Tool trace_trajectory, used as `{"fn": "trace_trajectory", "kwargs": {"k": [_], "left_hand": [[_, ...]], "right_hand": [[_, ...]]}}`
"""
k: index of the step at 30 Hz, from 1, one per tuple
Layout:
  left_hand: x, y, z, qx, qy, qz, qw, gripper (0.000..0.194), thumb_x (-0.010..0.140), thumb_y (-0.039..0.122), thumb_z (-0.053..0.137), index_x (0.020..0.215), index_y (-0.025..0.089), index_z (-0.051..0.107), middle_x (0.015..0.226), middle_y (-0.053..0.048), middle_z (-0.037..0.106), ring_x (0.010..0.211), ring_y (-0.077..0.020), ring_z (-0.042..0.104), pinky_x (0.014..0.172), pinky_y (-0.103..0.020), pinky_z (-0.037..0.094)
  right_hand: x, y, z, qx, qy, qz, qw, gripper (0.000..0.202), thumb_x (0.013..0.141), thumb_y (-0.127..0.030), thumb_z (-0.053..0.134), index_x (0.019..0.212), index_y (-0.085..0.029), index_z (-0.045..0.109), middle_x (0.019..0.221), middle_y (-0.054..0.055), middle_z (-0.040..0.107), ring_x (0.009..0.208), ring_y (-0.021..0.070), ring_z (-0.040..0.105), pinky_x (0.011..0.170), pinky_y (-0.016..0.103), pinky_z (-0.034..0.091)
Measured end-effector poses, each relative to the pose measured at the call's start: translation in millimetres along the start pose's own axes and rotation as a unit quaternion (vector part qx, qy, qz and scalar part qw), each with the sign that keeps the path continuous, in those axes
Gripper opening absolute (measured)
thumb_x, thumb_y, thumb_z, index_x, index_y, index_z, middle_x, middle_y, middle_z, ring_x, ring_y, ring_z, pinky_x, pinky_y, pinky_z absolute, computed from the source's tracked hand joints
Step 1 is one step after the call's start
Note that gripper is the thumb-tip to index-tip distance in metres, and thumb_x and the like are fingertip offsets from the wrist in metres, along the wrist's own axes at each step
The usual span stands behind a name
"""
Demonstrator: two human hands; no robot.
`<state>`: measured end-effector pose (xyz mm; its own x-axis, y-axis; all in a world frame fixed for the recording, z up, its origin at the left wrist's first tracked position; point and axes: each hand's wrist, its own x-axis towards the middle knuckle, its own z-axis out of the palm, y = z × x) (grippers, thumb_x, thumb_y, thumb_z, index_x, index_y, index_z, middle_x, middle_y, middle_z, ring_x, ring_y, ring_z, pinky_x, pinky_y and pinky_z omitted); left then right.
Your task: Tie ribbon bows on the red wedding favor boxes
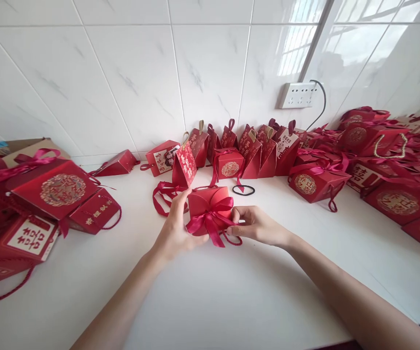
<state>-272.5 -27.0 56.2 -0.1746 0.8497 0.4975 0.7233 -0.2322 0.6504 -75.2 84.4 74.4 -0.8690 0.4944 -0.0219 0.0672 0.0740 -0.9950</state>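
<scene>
Red gift boxes crowd a white tabletop point(195, 301), with a stack of boxes point(62, 189) at left, loop-topped upright boxes point(251, 153) lined along the tiled wall, a heap of boxes point(395, 201) at right, and a loose ribbon point(163, 185) and black band point(244, 195) between.

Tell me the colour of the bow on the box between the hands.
The bow is a glossy pinkish red, shown best in the head view.

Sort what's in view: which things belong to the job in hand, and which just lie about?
In the job, apparently:
box, held by left hand
its bow, right hand on it

Lying about, apparently:
loose ribbon
black band
other boxes
</scene>
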Motion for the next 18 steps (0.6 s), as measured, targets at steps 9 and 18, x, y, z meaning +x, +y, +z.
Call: {"fn": "trace_trajectory", "kwargs": {"k": [9, 18], "left_hand": [[-0.6, 2.7, 0.6, 0.020, 0.013, 0.025, 0.999, 0.085, 0.067, 0.026, 0.073, 0.137, 0.021, 0.024, 0.139, -0.017, 0.038, 0.129, -0.0315, 0.044, 0.101, -0.047, 0.046], [-5.4, 7.6, 6.0, 0.103, 0.011, 0.141, 0.985, 0.090, 0.070, 0.024, 0.072, 0.142, 0.022, 0.018, 0.138, -0.018, 0.037, 0.130, -0.0333, 0.041, 0.103, -0.049, 0.045]], "right_hand": [[0.5, -2.6, -7.4, -0.052, -0.026, -0.010, 0.998, 0.050, 0.070, -0.062, 0.070, 0.067, -0.017, 0.048, 0.063, -0.002, 0.052, 0.059, 0.0116, 0.047, 0.055, 0.026, 0.036], [-10.0, -21.0, 8.9, -0.158, 0.177, -0.066, 0.969, 0.063, 0.078, -0.079, 0.039, 0.057, -0.020, 0.039, 0.056, -0.003, 0.033, 0.053, 0.0108, 0.029, 0.049, 0.026, 0.026]]}}
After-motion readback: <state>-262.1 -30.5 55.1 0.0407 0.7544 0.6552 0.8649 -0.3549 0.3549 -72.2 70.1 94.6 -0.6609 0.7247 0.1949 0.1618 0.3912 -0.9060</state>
